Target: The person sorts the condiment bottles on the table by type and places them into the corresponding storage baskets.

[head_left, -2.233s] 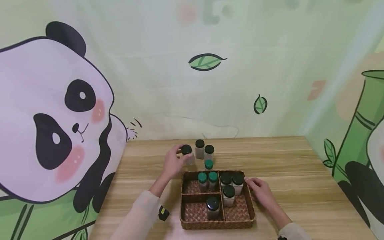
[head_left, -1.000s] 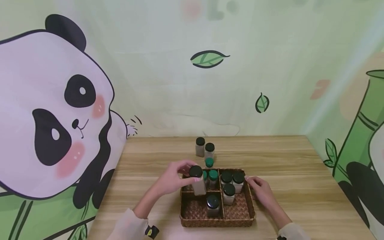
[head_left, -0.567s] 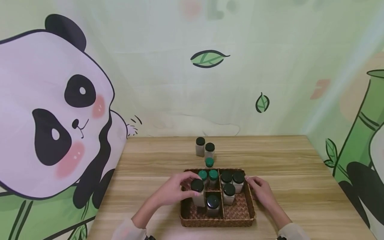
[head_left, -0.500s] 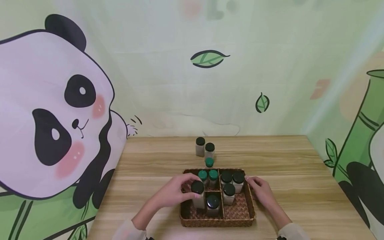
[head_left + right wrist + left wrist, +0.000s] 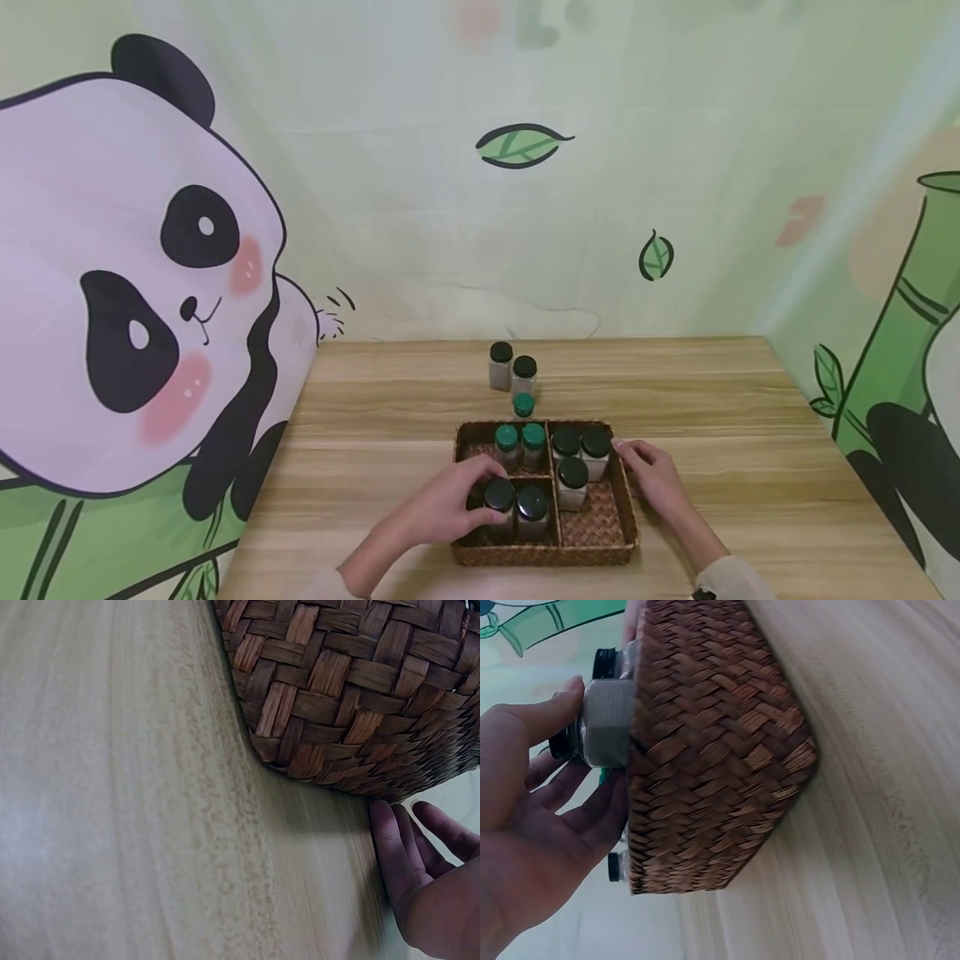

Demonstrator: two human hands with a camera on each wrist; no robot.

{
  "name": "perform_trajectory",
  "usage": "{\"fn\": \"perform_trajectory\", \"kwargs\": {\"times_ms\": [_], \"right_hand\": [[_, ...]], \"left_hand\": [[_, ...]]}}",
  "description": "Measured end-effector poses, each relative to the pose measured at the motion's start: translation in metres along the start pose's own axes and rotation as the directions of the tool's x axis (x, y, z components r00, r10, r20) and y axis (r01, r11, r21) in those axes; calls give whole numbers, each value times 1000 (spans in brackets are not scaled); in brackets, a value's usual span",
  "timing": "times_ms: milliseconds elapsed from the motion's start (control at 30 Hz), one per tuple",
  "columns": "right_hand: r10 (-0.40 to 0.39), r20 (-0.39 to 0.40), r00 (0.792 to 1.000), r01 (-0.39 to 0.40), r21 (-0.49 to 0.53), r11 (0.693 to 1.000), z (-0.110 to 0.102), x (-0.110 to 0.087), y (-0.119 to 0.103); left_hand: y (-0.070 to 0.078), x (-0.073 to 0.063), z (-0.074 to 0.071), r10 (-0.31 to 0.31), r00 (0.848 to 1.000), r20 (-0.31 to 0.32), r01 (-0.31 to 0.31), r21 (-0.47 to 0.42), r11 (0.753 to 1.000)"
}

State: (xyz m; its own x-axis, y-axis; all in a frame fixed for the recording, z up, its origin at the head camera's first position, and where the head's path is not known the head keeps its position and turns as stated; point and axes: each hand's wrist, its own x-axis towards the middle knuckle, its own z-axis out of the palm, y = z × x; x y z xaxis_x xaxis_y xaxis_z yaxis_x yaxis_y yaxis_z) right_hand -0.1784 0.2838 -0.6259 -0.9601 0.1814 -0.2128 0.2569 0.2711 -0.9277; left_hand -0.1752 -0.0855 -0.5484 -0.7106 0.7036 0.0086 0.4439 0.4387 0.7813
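My left hand holds a black-lidded jar between thumb and fingers, upright in the front-left compartment of a woven basket. A second black-lidded jar stands to its right in the same compartment. In the left wrist view, the gripped jar's clear body sticks up above the basket's rim, and the lid lies within the fingers. My right hand touches the basket's outer right side near the back corner. The right wrist view shows its fingers fairly straight against the weave, low by the table.
Two green-lidded jars stand in the back-left compartment. Several black-lidded jars fill the back of the right compartment. Behind the basket, two black-lidded jars and a green-lidded one stand on the wooden table.
The left hand has carried the black-lidded jar from the table behind the basket forward and down into the front-left compartment. My right hand has stayed at the basket's right side.
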Motion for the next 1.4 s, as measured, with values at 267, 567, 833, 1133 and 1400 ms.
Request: {"fn": "perform_trajectory", "kwargs": {"times_ms": [267,567,833,1133,1400], "right_hand": [[-8,2,1000,8,-13,1000,0,1,-2],[-12,-1,1000,12,-6,1000,0,1,-1],[-11,-2,1000,11,-13,1000,-1,3,0],[-17,-4,1000,17,-23,1000,1,0,1],[10,3,1000,-10,8,1000,0,3,3]], "left_hand": [[-1,0,11,-45,999,1,45,108,993],[0,3,14,-74,997,-2,74,150,986],[5,7,9,-97,995,15,90,241,966],[17,6,-17,-97,994,54,86,169,982],[30,21,-59,-66,996,-53,70,75,995]]}}
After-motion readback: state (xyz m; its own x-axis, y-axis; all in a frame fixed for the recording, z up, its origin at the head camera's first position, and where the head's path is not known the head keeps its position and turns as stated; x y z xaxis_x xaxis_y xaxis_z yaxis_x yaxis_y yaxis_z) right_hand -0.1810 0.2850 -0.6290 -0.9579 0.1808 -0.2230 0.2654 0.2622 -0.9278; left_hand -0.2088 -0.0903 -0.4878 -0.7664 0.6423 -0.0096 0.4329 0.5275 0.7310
